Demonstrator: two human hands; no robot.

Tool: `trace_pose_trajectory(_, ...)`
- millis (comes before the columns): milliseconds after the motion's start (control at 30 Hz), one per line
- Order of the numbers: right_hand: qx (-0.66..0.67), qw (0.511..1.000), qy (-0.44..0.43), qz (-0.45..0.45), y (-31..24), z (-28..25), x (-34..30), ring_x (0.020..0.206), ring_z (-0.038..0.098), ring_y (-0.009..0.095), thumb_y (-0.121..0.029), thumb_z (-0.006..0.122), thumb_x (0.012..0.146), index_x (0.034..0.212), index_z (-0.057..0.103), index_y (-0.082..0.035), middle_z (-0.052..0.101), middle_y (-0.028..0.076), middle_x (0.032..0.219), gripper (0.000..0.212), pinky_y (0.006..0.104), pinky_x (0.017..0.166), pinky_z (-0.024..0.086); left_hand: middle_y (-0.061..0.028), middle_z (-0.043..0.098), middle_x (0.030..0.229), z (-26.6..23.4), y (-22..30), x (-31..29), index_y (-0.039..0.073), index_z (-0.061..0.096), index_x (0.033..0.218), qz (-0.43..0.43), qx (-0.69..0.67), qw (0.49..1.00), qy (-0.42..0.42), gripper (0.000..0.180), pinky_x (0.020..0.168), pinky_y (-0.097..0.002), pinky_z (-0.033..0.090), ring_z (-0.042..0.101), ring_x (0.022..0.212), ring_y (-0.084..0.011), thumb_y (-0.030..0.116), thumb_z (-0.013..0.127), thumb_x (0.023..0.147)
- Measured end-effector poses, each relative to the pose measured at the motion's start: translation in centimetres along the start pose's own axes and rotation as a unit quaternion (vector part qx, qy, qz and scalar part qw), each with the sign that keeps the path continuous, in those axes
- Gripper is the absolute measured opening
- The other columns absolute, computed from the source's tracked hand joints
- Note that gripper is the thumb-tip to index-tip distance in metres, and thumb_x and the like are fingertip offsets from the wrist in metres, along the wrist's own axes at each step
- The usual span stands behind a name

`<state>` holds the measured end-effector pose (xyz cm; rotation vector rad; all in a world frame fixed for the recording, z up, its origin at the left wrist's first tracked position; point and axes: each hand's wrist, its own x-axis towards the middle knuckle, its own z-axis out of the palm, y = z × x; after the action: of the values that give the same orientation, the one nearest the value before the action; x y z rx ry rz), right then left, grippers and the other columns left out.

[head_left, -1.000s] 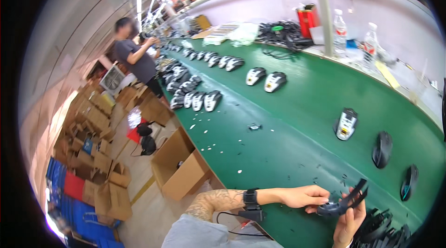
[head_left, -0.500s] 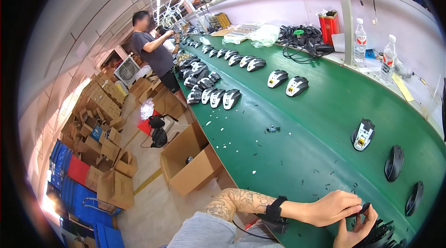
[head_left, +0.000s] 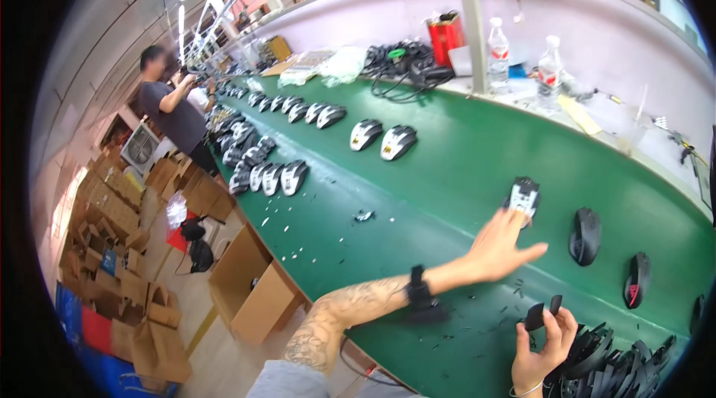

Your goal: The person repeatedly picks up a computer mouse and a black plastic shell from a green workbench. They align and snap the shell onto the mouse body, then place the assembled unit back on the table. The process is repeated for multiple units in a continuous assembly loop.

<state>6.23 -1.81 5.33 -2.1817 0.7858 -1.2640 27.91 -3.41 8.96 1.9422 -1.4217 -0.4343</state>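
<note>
Running from the lower right up toward the far left, a long green conveyor belt (head_left: pixel 447 167) fills most of the view, with a pale workbench (head_left: pixel 626 129) along its far edge carrying two clear water bottles (head_left: pixel 498 40), a red canister (head_left: pixel 446 36) and a tangle of black cables (head_left: pixel 403 62). A co-worker in a dark shirt (head_left: pixel 175 111) stands at the belt's far left end, above stacks of brown cardboard boxes (head_left: pixel 119 249) on the floor. Rows of grey-and-black computer mice (head_left: pixel 261 170) lie along the near edge of the belt, and two more sit side by side further along (head_left: pixel 382 138).

The left hand (head_left: pixel 501 247) stretches out across the belt, palm down and fingers spread loose, gripping nothing; its fingertips touch the near edge of a partly assembled mouse (head_left: pixel 523 197). That mouse lies flat on the green surface, roughly in the middle of the belt's width: a white, open top with small black parts showing in a grid pattern, set in a black body. To its right, well apart from each other, lie two finished black mice (head_left: pixel 585 234), the further one with a red mark (head_left: pixel 636 280).

A black wristband (head_left: pixel 419 295) circles the tattooed left forearm. At the lower edge, the right hand (head_left: pixel 543 344) is raised with its fingers closed on a small black plastic part (head_left: pixel 535 316), held just above a heap of black mouse shells (head_left: pixel 611 368). Small white scraps (head_left: pixel 298 230) dot the belt.
</note>
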Motion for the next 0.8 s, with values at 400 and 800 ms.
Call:
trace_pose_trajectory(400, -0.021, 0.998, 0.009, -0.052, -0.9, 0.2, 0.6, 0.094, 0.059, 0.030, 0.001, 0.076, 0.072, 0.102, 0.066, 0.001, 0.051, 0.016, 0.116, 0.032, 0.0367, 0.078, 0.051, -0.0370, 0.023, 0.139, 5.0, -5.7, 9.9, -0.021, 0.037, 0.120, -0.106, 0.061, 0.990, 0.066, 0.088, 0.112, -0.0483, 0.014, 0.006, 0.137, -0.0461, 0.036, 0.072, 0.062)
trace_pose_trajectory(800, -0.057, 0.996, 0.007, -0.075, -2.2, -0.4, 1.0, 0.084, 0.056, 0.026, -0.005, 0.080, 0.069, 0.107, 0.067, -0.003, 0.052, 0.014, 0.113, 0.040, 0.0360, 0.074, 0.051, -0.0156, 0.056, 0.113, 3.0, -1.8, 1.6, -0.002, 0.039, 0.127, -0.135, -0.393, 0.899, 0.140, 0.088, 0.088, -0.0335, 0.046, 0.057, 0.101, -0.0224, 0.030, 0.086, 0.060)
